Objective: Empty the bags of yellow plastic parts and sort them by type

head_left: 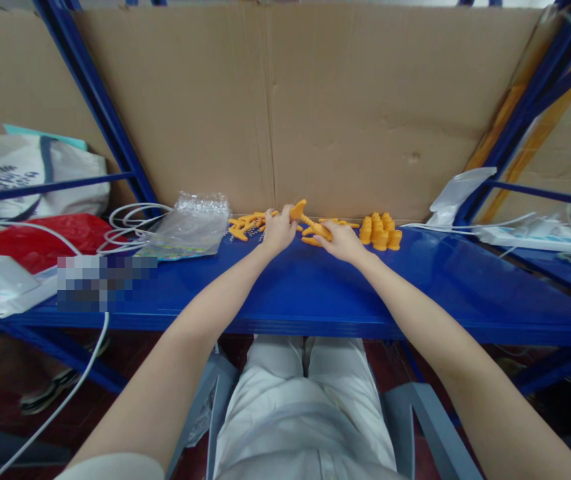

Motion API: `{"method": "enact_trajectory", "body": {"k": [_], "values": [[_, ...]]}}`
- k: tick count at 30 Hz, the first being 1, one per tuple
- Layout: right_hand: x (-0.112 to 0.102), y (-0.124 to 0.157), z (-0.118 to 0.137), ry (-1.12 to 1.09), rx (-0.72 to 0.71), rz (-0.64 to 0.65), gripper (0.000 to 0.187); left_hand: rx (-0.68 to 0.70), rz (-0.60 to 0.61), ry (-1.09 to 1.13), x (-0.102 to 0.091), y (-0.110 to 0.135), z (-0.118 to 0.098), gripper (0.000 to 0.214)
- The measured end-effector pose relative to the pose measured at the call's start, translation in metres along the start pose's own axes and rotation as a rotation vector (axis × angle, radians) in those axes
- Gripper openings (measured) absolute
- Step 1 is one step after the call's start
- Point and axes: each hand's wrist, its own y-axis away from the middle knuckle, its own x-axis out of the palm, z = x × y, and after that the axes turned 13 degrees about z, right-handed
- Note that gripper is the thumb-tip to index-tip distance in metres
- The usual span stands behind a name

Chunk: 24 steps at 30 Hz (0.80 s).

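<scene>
My left hand is closed on an orange plastic piece with a flared end that points up and right. In my right hand is a longer orange plastic part, gripped near its lower end. Its narrow tip lies close to the left piece; I cannot tell whether they touch. Left of my hands a loose pile of orange parts lies among small scattered bits. More orange pieces lie behind my right hand. Several upright orange pieces stand grouped at its right.
The blue table backs onto a cardboard panel. At left are a clear plastic bag, white cables, a red bag and a power strip. Another power strip lies at right, near blue posts.
</scene>
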Motion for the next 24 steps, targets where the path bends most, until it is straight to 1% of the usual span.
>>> {"method": "enact_trajectory", "body": {"k": [2, 4, 7, 9, 12, 19, 24], "values": [[0.000, 0.001, 0.001, -0.014, -0.004, 0.017, 0.031, 0.020, 0.004, -0.011, -0.001, 0.001, 0.001, 0.054], [0.000, 0.001, 0.003, -0.030, -0.014, 0.024, 0.030, 0.073, 0.000, -0.027, -0.001, 0.002, 0.002, 0.063], [0.000, 0.002, 0.005, -0.040, -0.011, 0.039, 0.032, 0.158, -0.024, -0.044, -0.002, 0.002, 0.002, 0.066], [0.000, 0.002, 0.006, -0.033, 0.002, 0.036, 0.034, 0.184, -0.038, -0.041, -0.001, 0.002, 0.002, 0.065], [-0.001, 0.003, 0.009, -0.013, 0.009, 0.024, 0.037, 0.185, -0.028, -0.030, -0.002, 0.002, 0.001, 0.066], [-0.005, 0.003, 0.018, 0.039, 0.062, 0.066, 0.037, 0.155, -0.035, -0.037, -0.003, 0.005, -0.002, 0.065], [-0.001, 0.000, 0.013, 0.072, 0.060, 0.028, 0.032, 0.162, -0.019, -0.048, -0.004, 0.007, -0.008, 0.069]]}}
